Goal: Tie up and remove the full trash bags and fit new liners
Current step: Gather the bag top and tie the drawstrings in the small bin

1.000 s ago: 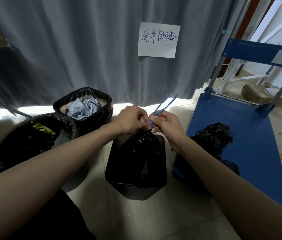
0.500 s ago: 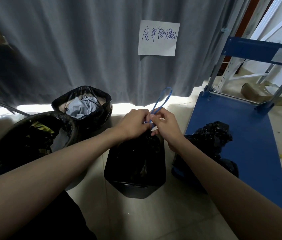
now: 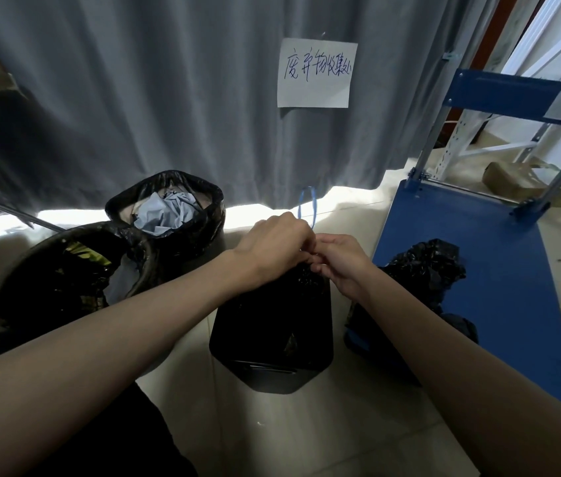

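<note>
Nearest up: black bin [image 3: 272,356] on the floor, its bag [image 3: 301,280] gathered into a neck right at the top, directly under both grips. Left hand [image 3: 274,246] and right hand [image 3: 339,261] touching there, fingers curled in and pinching the neck and the blue tie [image 3: 307,206], loop sticking up and away toward the far curtain [image 3: 169,98]. Probably cinching next, pulling sideways apart, neither hand nearer.

- Left hand [image 3: 272,246] and right hand [image 3: 339,261] pinch gathered neck of black trash bag [image 3: 293,287], directly above square bin [image 3: 272,352].
- Blue tie [image 3: 307,205] loops up behind the bin.
- Blue cart [image 3: 478,256] right of the bin.
</note>
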A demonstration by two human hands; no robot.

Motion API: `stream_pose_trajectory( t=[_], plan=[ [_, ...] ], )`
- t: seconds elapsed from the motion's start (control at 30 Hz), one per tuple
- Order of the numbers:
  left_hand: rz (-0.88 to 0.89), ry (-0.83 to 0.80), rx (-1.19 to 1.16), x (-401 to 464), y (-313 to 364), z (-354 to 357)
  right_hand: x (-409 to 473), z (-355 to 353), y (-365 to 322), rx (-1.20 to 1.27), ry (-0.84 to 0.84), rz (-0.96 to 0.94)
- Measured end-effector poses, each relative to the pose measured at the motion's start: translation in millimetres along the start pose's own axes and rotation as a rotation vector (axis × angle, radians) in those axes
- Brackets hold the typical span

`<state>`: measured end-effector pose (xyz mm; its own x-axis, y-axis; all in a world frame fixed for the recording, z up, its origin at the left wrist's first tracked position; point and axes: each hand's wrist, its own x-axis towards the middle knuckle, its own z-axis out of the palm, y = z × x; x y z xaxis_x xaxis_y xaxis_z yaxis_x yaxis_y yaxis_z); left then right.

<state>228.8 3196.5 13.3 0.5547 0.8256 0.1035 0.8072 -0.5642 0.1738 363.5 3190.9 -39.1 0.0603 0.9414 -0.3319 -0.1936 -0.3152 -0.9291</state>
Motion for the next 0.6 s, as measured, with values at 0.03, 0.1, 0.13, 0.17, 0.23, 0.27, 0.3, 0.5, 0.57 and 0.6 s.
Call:
stream_pose_trajectory(
  t=[0.03,0.1,0.13,0.17,0.23,0.27,0.3,0.5,0.57,0.6],
  plan=[
    [0.015,-0.009,0.001,0.5,-0.9,0.1,-0.7,-0.1,0.5,-0.013,-0.003,0.002],
    [0.056,-0.027,0.006,2.7,-5.1,-0.3,-1.7,0.5,1.9,-0.040,-0.014,-0.004],
    [0.073,-0.037,0.008,3.9,-7.6,-0.4,-2.2,1.3,2.1,-0.050,-0.021,-0.012],
    [0.087,-0.042,0.013,4.9,-9.9,-0.9,-2.4,2.4,1.9,-0.056,-0.028,-0.023],
    [0.100,-0.032,0.035,7.5,-15.6,-1.0,-1.9,4.5,0.4,-0.053,-0.040,-0.053],
    [0.096,-0.023,0.039,8.8,-19.4,-0.7,-1.1,5.1,-0.3,-0.054,-0.039,-0.070],
    [0.083,-0.022,0.027,10.1,-23.9,-0.4,0.6,4.8,-0.6,-0.062,-0.031,-0.089],
    [-0.132,-0.158,-0.400,14.7,-51.3,3.2,3.4,-6.8,-0.7,-0.198,0.009,-0.219],
    [-0.243,-0.228,-0.572,13.6,-58.2,6.0,0.9,-7.6,-1.5,-0.229,-0.046,-0.243],
    [-0.293,-0.248,-0.642,12.7,-60.1,7.2,-0.5,-7.0,-1.3,-0.256,-0.075,-0.254]
  ],
)
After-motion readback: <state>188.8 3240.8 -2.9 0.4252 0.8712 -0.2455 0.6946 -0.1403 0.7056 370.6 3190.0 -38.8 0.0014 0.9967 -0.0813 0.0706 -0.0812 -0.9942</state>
